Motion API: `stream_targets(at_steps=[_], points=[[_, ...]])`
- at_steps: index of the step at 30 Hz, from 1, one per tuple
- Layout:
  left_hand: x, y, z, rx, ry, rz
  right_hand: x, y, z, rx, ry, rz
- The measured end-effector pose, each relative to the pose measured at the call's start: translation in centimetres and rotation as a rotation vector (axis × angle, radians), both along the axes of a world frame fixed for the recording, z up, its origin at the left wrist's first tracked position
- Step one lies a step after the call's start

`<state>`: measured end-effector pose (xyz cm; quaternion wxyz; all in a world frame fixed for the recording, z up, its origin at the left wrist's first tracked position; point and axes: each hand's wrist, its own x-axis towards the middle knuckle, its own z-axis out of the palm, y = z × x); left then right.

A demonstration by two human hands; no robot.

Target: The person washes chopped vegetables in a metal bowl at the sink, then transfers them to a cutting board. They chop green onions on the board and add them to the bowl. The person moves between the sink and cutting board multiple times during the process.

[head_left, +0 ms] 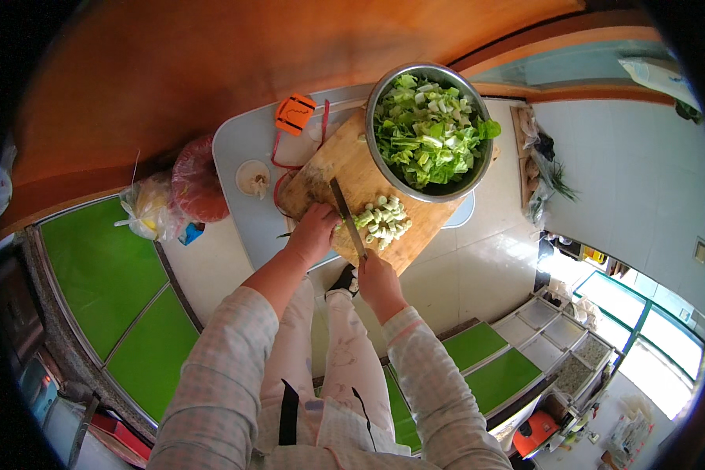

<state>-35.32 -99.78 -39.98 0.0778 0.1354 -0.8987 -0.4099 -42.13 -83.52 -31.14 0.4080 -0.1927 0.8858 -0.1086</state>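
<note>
My right hand [379, 281] is closed around the handle of a kitchen knife [345, 211], whose blade lies across a wooden cutting board [420, 232]. Just left of the blade, my left hand [315, 232] holds a bunch of green stalks [361, 221], mostly hidden by the fingers. Right of the blade, short pale-green cut pieces [386, 222] form a loose pile. A steel bowl [373, 154] heaped with chopped leafy greens [429, 129] rests on the far right part of the board.
The board lies on a small grey table [235, 138]. On it are a small white bowl [252, 177], an orange object [295, 114] and a red ribbon. Plastic bags [153, 205] and a red bag-covered container [197, 182] stand to the left. Green cabinets [103, 270] flank the floor.
</note>
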Motion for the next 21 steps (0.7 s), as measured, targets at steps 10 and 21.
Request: stream_targets(at_steps=[10,21], points=[[0.0,-0.7,-0.5,0.049,-0.024,0.082,0.2,-1.2,-1.4,-0.105,0.061,-0.058],[0.2,-1.6,0.0,0.090,-0.017,0.069,0.0,-2.7,-1.0,-0.091,0.054,-0.050]])
